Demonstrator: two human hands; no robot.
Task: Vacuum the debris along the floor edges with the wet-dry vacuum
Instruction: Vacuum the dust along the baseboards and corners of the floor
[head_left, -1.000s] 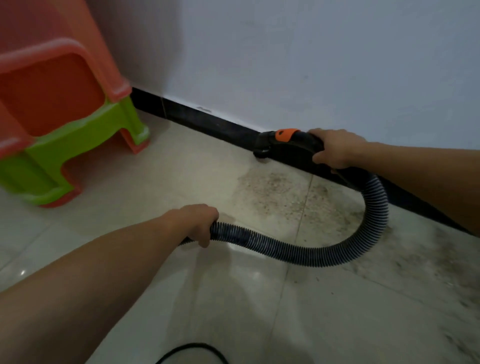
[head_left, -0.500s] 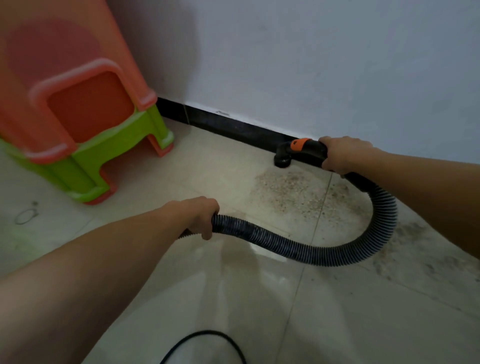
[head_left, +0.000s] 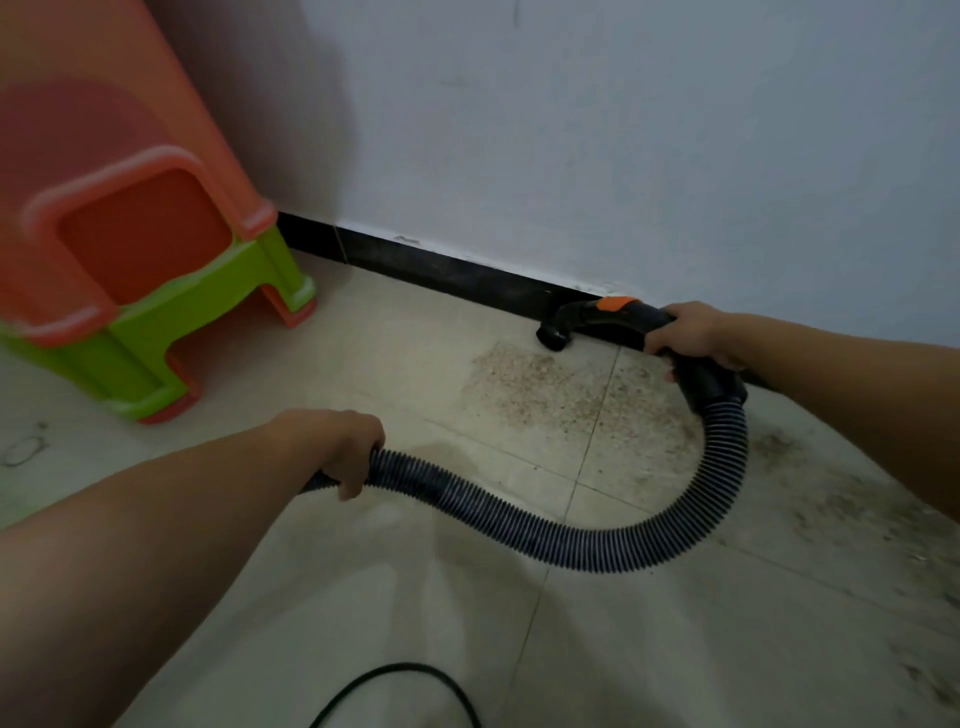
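Note:
My right hand (head_left: 693, 335) grips the black vacuum handle with its orange slider (head_left: 615, 304). The nozzle mouth (head_left: 555, 339) points down at the floor against the black skirting board (head_left: 441, 273). A ribbed black hose (head_left: 597, 551) curves from the handle down and back to the left, where my left hand (head_left: 345, 449) holds it a little above the tiles. A patch of reddish-brown gritty debris (head_left: 561, 395) lies on the pale tiles just in front of the nozzle. Darker dirt (head_left: 841, 499) spreads along the floor to the right.
A stack of orange and green plastic stools (head_left: 140, 291) stands at the left near the wall. A black power cable (head_left: 410, 686) loops on the tiles at the bottom. A white wall (head_left: 623, 145) rises behind the skirting.
The view has shifted, so the stools and skirting sit further right and lower in the picture. The nozzle stays by the skirting at the debris patch. Both hands keep their hold.

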